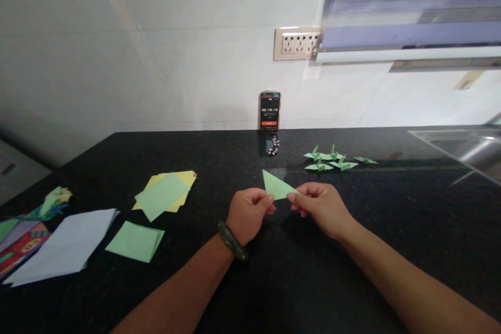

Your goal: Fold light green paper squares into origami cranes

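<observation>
A light green sheet of origami paper (276, 187), folded into a triangle, is held up above the black countertop. My left hand (248, 211), with a dark bangle at the wrist, pinches its lower left corner between thumb and fingers. On the other side, my right hand (319, 206) grips the right corner the same way. Several folded green paper cranes (327, 159) stand on the counter beyond my right hand. To the left lies a folded green paper (135, 241), near a stack of green and yellow square sheets (163, 194).
A phone (270, 111) showing a timer leans against the wall, with a beaded strap (274, 145) before it. White papers (70, 245) and a colourful pack (23, 245) lie at far left. A metal sink (469, 148) edges the right; a socket panel (298, 44) is on the wall.
</observation>
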`<action>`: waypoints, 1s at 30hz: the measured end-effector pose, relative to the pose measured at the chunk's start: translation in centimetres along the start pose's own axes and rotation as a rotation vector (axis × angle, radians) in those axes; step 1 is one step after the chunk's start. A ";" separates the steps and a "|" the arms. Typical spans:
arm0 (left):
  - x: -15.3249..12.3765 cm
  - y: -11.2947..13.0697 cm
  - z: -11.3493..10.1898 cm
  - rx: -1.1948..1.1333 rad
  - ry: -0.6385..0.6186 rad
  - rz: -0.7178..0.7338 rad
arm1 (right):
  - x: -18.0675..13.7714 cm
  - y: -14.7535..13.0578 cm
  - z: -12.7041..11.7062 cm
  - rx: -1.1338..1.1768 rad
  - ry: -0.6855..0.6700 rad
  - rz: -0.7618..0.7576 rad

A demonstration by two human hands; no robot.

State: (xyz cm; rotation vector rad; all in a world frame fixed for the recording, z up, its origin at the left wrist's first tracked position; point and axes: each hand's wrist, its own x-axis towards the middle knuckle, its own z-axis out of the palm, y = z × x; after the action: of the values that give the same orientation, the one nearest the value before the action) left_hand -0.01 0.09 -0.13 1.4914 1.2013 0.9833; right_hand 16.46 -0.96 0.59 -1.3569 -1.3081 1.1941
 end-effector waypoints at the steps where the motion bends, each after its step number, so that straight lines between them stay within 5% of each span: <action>1: 0.1 0.0 -0.1 -0.007 0.010 -0.005 | 0.2 0.0 -0.4 0.009 0.010 -0.009; 8: 0.5 0.3 -0.7 -0.162 0.106 -0.096 | 1.6 -0.2 -2.8 0.153 0.291 -0.127; 16: -0.1 0.7 -0.1 -0.238 -0.031 -0.119 | 0.1 0.3 0.1 0.058 -0.023 -0.151; 23: -0.4 0.6 0.2 -0.229 -0.121 -0.109 | -0.3 -0.3 -0.3 -0.109 0.045 -0.224; 27: -0.2 0.5 0.1 -0.209 -0.142 -0.111 | 0.0 -0.1 -0.9 -0.007 0.148 -0.192; 30: -0.1 0.4 0.0 -0.240 -0.227 -0.128 | 0.1 0.0 -0.8 0.072 0.046 -0.157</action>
State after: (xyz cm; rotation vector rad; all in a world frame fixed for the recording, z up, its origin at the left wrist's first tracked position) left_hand 0.06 -0.03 0.24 1.2823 0.9671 0.8167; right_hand 17.28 -0.85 0.73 -1.2005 -1.3017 1.0857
